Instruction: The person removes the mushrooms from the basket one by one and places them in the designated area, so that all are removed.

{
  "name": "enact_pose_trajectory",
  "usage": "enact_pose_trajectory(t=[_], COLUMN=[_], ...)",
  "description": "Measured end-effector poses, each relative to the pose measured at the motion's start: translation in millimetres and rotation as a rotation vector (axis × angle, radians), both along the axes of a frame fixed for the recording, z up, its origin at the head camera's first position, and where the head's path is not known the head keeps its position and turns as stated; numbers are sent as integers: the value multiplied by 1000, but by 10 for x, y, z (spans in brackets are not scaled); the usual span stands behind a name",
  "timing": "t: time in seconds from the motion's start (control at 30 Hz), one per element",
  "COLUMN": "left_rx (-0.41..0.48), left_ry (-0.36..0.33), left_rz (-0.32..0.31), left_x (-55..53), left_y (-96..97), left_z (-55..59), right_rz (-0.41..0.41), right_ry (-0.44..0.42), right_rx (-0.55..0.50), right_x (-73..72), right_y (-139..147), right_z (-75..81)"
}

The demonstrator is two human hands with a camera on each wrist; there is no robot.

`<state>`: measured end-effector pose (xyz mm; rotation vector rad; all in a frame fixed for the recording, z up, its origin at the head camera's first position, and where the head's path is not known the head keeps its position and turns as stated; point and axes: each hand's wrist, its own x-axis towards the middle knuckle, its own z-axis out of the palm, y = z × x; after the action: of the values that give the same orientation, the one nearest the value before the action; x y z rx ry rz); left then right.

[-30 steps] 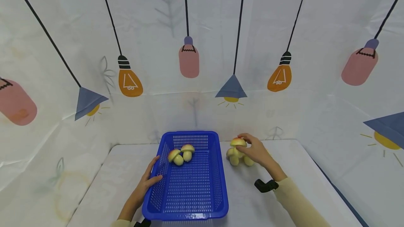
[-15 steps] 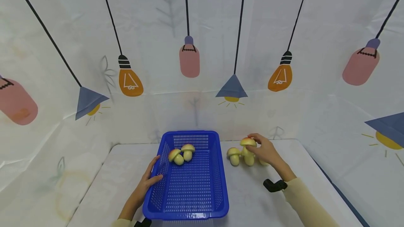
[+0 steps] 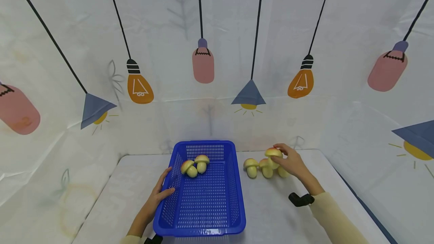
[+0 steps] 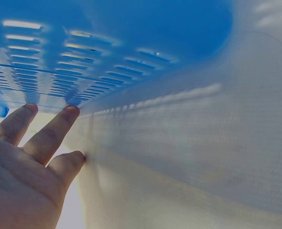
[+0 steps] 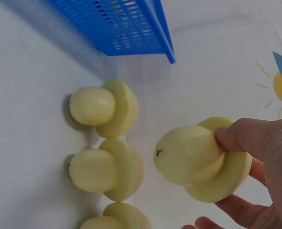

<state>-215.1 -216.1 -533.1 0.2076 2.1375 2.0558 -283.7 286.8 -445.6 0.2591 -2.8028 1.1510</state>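
My right hand pinches a toy mushroom by its cap, thumb on one side and fingers on the other. The mushroom has a pale yellow stem and a cap reddish on top. In the right wrist view it is apart from a row of three like mushrooms standing on the table. My left hand holds the left side of the blue plastic basket, thumb over the rim; in the left wrist view several fingers reach along the slotted outer wall. Two mushrooms lie inside, toward the back.
The white table ends at a white backdrop printed with hanging lamps. The basket stands left of the mushroom row, its right wall beside the nearest one. Black bands are on both wrists.
My right hand has moved right with the mushroom, passing over the row and uncovering the middle standing mushroom. The left hand and basket have stayed in place.
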Motion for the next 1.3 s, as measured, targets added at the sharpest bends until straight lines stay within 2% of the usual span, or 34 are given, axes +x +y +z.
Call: enact_pose_trajectory(t=[0.5, 0.83, 1.13, 1.3], left_rx=[-15, -22, -22, -24], left_ry=[-4, 2, -8, -14], left_rz=[24, 18, 29, 31], left_x=[-9, -16, -12, -11], left_y=[13, 17, 19, 18], left_z=[0, -1, -3, -5], right_rz=[-16, -42, -44, -52], right_ry=[36, 2, 57, 60], right_rx=[25, 39, 43, 53], right_x=[-40, -50, -67, -59], right_y=[211, 343, 458, 513], right_z=[-93, -142, -183, -197])
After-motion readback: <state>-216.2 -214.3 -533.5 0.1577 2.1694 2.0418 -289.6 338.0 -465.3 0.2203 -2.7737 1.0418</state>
